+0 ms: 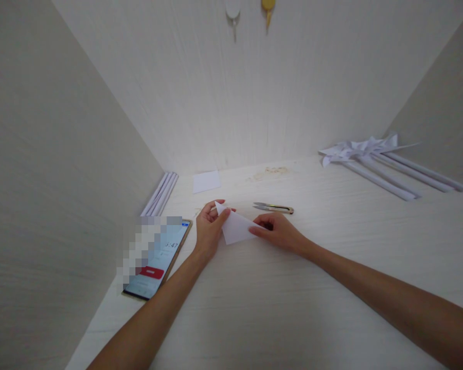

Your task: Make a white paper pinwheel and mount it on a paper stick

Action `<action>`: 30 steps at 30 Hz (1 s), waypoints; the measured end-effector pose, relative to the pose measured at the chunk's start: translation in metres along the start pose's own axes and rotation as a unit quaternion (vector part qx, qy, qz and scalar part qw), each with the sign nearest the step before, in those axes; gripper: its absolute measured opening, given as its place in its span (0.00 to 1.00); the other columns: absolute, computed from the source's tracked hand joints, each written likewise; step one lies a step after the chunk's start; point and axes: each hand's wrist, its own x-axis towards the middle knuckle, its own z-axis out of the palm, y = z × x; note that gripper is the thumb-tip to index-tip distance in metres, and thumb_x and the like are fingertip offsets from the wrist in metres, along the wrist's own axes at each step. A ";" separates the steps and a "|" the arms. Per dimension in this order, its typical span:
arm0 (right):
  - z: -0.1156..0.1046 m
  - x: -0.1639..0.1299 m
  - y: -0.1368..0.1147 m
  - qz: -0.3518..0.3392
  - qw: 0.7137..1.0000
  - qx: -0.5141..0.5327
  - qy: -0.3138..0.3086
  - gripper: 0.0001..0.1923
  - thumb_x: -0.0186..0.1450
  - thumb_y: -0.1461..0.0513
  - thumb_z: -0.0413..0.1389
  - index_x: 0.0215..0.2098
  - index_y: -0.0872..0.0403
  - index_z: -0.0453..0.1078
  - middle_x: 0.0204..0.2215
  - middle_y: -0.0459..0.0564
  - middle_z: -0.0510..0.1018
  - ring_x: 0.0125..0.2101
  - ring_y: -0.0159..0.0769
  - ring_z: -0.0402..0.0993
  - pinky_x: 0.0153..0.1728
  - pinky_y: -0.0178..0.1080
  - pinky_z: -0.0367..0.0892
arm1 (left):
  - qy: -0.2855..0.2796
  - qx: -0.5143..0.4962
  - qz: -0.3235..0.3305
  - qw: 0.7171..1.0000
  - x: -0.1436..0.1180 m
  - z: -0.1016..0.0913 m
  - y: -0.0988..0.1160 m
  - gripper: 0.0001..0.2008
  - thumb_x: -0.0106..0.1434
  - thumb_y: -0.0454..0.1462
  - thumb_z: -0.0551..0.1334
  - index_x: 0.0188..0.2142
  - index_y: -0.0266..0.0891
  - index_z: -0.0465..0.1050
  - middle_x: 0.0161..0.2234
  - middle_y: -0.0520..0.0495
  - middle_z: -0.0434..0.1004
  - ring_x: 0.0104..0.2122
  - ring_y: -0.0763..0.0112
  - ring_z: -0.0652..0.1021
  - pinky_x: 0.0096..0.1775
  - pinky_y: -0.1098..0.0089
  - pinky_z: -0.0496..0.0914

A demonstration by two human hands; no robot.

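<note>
**Two hands pinch a folded white paper on a pale desk**

A folded triangle of white paper (236, 227) lies on the pale wooden desk (293, 298), held at both ends. The left hand (209, 228) grips its upper left corner, thumb and forefinger closed on the tip; the right hand (278, 230) presses the opposite point, fingers together on the paper's edge — the sheet spans the gap between the two hands. Just beyond the right hand lie small scissors (273, 207), apart from the fingers. A phone (158, 259) with a lit screen rests left of the left wrist. Farther back sit a small white paper square (206, 181) and rolled paper sticks (160, 194) against the left wall. At far right lie paper pinwheels (370, 154) on long white sticks. No containers are in view — everything lies loose on the desk.
</note>
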 end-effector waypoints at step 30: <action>0.031 0.018 -0.015 0.029 0.826 0.477 0.298 0.20 0.44 0.63 0.62 0.35 0.53 0.64 0.32 0.49 0.77 0.31 0.33 0.72 0.34 0.38 0.67 | 0.123 -0.266 -0.013 0.956 -0.001 0.039 -0.008 0.07 0.45 0.32 0.65 0.25 0.34 0.69 0.25 0.51 0.75 0.26 0.78 0.74 0.33 0.73 0.66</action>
